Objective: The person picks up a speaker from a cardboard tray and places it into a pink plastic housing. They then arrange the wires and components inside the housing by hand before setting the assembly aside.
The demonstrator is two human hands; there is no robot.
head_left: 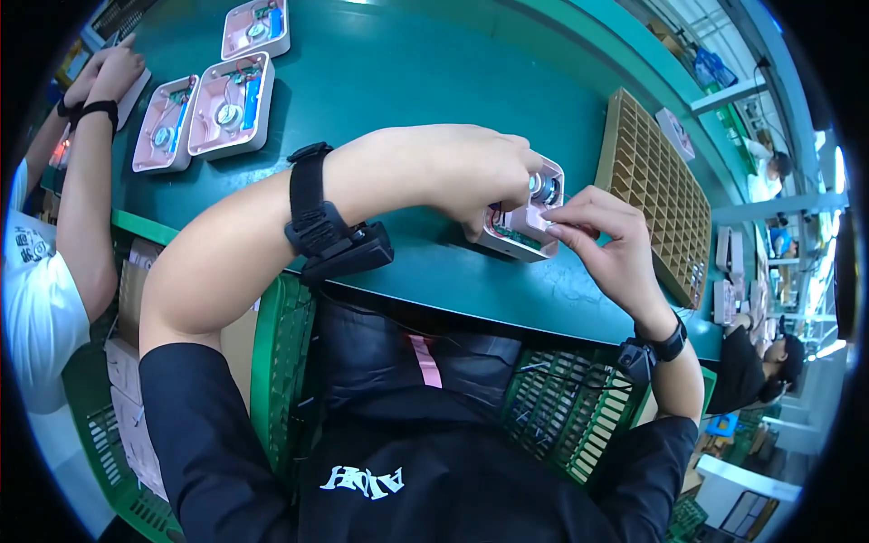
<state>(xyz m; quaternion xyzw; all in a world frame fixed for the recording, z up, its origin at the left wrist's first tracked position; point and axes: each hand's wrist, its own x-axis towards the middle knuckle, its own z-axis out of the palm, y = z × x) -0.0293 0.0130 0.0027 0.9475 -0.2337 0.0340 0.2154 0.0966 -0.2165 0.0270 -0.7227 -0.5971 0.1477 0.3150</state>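
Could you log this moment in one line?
Left hand: on open pink case, grip partly hidden | Right hand: fingertips at case | Nearby: compartmented tray, other pink cases

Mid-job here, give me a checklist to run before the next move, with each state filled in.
1. Housing open side up: ok, the interior of the pink housing shows between the hands.
2. Left hand at the housing: ok, on its left side.
3. Right hand holding a part: cannot tell, the gap between thumb and forefinger is too small to read.
4. Red wires clear of fingers: cannot tell, the left hand partly hides them.
5. Compartment tray clear of the housing: ok, it lies apart, to the right.
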